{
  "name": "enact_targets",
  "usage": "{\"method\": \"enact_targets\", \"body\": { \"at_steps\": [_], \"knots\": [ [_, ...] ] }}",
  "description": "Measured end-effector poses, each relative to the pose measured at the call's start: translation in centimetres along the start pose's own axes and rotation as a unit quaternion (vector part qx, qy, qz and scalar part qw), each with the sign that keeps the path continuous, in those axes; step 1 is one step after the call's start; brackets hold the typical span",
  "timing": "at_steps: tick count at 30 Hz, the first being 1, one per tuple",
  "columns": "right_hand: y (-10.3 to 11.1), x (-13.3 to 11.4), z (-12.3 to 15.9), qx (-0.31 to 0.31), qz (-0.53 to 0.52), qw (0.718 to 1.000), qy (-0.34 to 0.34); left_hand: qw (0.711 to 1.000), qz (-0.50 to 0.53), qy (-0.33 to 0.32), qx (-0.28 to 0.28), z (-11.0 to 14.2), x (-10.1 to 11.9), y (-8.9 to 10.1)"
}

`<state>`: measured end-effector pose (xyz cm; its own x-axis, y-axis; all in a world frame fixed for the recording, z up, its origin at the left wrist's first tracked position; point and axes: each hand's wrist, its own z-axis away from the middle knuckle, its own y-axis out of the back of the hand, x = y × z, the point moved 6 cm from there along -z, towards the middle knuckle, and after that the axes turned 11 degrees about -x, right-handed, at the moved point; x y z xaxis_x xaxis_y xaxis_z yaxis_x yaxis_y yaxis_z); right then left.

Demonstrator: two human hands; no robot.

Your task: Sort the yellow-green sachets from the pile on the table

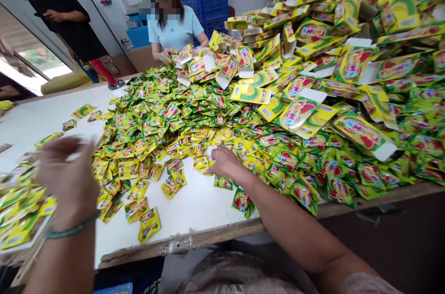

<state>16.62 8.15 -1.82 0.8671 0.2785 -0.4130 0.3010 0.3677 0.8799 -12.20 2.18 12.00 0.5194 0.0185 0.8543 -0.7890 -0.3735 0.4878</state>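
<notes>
A big heap of small yellow-green sachets (181,118) covers the white table (194,210). My right hand (225,162) lies on the heap's near edge, fingers curled down onto sachets; what they grip is hidden. My left hand (67,178) is raised above the table's left side, blurred by motion, fingers partly spread. It wears a green wrist band (71,230). Below it lies a stack of sachets (21,220) at the left edge.
Flat and folded yellow cartons (313,53) pile high at the right and back. A person in a light blue shirt (174,29) works at the far side, hands on cartons. Another person in black (66,20) stands back left. Blue crates (208,2) stand behind.
</notes>
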Motion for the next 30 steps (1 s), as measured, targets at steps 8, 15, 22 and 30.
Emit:
{"method": "enact_targets", "body": {
  "at_steps": [8, 15, 22, 30],
  "knots": [
    [1.6, 2.5, -0.1, 0.072, -0.054, 0.995, -0.039, 0.878, -0.337, -0.120, -0.318, 8.1, 1.2, -22.0],
    [3.4, 4.0, -0.3, 0.162, -0.220, 0.962, -0.016, 0.885, -0.304, -0.068, -0.345, 7.8, -1.5, -23.9],
    [1.3, 2.1, -1.2, 0.066, -0.569, 0.812, 0.112, 0.950, 0.131, 0.082, -0.273, 3.2, -4.6, -20.8],
    [0.1, 1.3, -1.0, 0.086, -0.416, 0.902, 0.080, 0.805, 0.455, 0.162, -0.345, 4.9, -3.7, -20.9]
  ]
}}
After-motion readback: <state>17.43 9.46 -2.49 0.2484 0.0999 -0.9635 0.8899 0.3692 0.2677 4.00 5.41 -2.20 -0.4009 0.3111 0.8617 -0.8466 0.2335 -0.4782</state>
